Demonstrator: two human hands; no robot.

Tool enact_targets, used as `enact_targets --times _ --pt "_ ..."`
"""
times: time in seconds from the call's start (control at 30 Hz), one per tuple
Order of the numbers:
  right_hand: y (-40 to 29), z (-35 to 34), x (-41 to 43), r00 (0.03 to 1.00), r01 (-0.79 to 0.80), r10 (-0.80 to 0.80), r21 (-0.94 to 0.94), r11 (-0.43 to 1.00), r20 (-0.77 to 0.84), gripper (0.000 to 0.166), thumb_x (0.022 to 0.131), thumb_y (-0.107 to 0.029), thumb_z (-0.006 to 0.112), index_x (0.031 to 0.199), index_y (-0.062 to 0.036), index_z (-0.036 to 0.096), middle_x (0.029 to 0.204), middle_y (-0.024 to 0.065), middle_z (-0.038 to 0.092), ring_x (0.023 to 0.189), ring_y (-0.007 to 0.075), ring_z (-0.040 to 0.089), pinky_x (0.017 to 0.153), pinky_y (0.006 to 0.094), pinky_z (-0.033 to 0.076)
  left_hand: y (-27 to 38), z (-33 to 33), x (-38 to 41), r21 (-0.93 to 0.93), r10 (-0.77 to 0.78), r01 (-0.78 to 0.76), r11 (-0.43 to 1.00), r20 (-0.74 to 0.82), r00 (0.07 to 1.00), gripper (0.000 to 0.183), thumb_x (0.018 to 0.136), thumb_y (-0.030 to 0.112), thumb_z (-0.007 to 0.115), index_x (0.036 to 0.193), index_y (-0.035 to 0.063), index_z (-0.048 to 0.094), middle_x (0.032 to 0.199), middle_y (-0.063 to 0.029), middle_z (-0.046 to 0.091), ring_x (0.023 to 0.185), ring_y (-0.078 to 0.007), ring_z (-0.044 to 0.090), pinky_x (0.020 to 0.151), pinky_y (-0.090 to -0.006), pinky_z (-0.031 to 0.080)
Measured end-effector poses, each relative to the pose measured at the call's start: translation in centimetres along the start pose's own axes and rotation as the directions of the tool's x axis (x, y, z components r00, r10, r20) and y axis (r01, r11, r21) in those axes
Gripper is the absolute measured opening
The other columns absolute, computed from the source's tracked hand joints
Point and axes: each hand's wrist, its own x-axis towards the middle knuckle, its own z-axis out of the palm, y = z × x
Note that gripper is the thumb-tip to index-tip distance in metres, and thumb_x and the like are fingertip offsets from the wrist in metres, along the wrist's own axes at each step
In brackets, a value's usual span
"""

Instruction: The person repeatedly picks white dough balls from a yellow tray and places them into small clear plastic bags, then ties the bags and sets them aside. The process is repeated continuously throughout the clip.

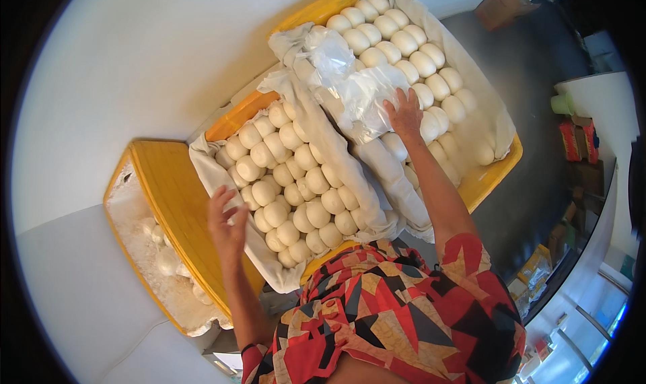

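Note:
My left hand (pixel 228 225) is raised near the cloth-lined left edge of the nearer yellow crate (pixel 242 114). Its fingers are half curled and apart, with nothing in them. Rows of round white steamed buns (pixel 303 215) fill this crate, stacked in layers. Over the farther yellow crate (pixel 499 169), my right hand (pixel 406 112) has its fingers spread at the edge of some clear plastic bags (pixel 371 99). The bags lie across the white cloth (pixel 295 46) and part of the buns (pixel 421 63) there. Whether the fingertips press on the plastic or on a bun, I cannot tell.
To the left a yellow crate (pixel 176 197) stands tipped on its side, with several white buns (pixel 166 260) inside. A pale wall (pixel 116 81) runs behind the crates. A cardboard box (pixel 504 5) sits on the dark floor (pixel 509 81); a green container (pixel 561 104) is at right.

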Motion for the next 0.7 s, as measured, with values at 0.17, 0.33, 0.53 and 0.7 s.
enact_targets --times 0.17,0.33,0.53,0.7 --pt "-3.2 -2.6 0.9 0.94 0.338 -0.313 0.243 0.909 -0.135 0.025 0.073 -0.015 0.069 0.096 -0.0059 0.066 0.107 0.01 0.062 0.104 0.03 0.056 0.085 0.0387 0.044 0.7 11.3 2.1 -0.326 -0.073 0.222 0.919 0.412 0.908 0.039 0.081 0.014 0.069 0.116 0.0048 0.055 0.128 -0.0136 0.046 0.113 -0.0215 0.05 0.084 -0.0336 0.048" --pt "-9.3 -8.0 -1.3 0.892 -0.271 -0.183 0.813 0.515 0.414 0.038 0.087 -0.021 0.059 0.118 0.0001 0.053 0.1 0.0141 0.065 0.093 0.0213 0.062 0.083 0.0316 0.048 1.9 18.6 5.8 -0.568 -0.277 0.431 0.701 0.339 0.899 0.044 0.08 0.014 0.068 0.118 -0.0015 0.051 0.113 -0.0117 0.056 0.1 -0.0169 0.055 0.083 -0.0303 0.046" --pt "-7.7 -1.5 -1.8 0.928 -0.09 -0.229 0.774 0.627 0.294 0.035 0.092 -0.02 0.048 0.119 0.0027 0.049 0.101 0.021 0.063 0.095 0.0301 0.061 0.083 0.0358 0.047 -2.7 18.3 7.6 -0.438 -0.334 0.37 0.819 0.16 0.929 0.031 0.08 0.013 0.069 0.104 -0.0033 0.059 0.092 -0.0057 0.063 0.077 -0.0124 0.059 0.071 -0.0259 0.047" --pt "-8.4 -0.9 -2.3 0.95 0.215 -0.289 0.419 0.882 0.122 0.029 0.086 -0.015 0.052 0.11 0.0023 0.053 0.096 0.0251 0.061 0.092 0.0393 0.057 0.08 0.0434 0.046 0.2 9.0 3.3 -0.781 -0.37 0.232 0.58 0.001 0.929 0.021 0.081 0.007 0.067 0.098 -0.004 0.061 0.09 -0.0059 0.065 0.075 -0.0115 0.059 0.071 -0.0248 0.048"
